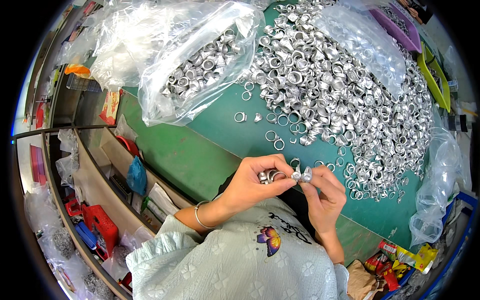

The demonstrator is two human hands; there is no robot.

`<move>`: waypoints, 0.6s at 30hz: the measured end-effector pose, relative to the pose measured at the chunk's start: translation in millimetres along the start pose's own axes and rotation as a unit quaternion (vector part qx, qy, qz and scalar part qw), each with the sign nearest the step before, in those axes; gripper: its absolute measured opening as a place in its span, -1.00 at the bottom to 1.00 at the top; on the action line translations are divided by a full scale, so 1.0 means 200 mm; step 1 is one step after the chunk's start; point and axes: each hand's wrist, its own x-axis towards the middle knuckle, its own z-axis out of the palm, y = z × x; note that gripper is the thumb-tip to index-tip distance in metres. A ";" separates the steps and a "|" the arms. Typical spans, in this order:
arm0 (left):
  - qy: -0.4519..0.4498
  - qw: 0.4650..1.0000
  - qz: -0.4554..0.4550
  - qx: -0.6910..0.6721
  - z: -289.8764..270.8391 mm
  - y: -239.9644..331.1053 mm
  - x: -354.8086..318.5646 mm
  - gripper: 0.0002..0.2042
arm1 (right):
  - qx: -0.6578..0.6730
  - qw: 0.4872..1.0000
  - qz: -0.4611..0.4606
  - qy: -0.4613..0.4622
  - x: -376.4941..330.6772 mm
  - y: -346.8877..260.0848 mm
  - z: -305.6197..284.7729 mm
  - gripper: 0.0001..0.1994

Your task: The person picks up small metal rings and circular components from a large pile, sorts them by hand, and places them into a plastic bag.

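My left hand [252,181] is closed around several silver metal rings [270,176] stacked against its fingers. My right hand [324,195] pinches one silver ring piece [302,174] between thumb and fingertips, touching the left hand's fingertips. Both hands hover over the near edge of a green table [200,155]. A large heap of the same silver rings [345,95] spreads across the table beyond the hands. A few loose rings [275,140] lie just ahead of my left hand.
A clear plastic bag full of rings [200,75] lies at the upper left. Empty clear bags [435,200] sit at the right edge. A purple tray [397,25] and a yellow-green tray [435,75] stand at the far right. Shelves with clutter [100,200] run below the table's left side.
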 end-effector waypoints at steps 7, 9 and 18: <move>-0.015 0.998 0.027 0.047 0.00 0.00 -0.01 -0.96 | -0.003 0.999 -0.039 -0.028 0.02 0.01 -0.03 -0.85; -0.017 0.997 0.037 0.059 0.00 0.00 -0.01 -0.95 | -0.001 0.998 -0.056 -0.033 0.03 0.01 -0.04 -0.85; -0.023 0.997 0.052 0.061 0.02 0.00 -0.02 -0.94 | 0.058 0.996 -0.037 -0.057 0.03 0.01 -0.05 -0.85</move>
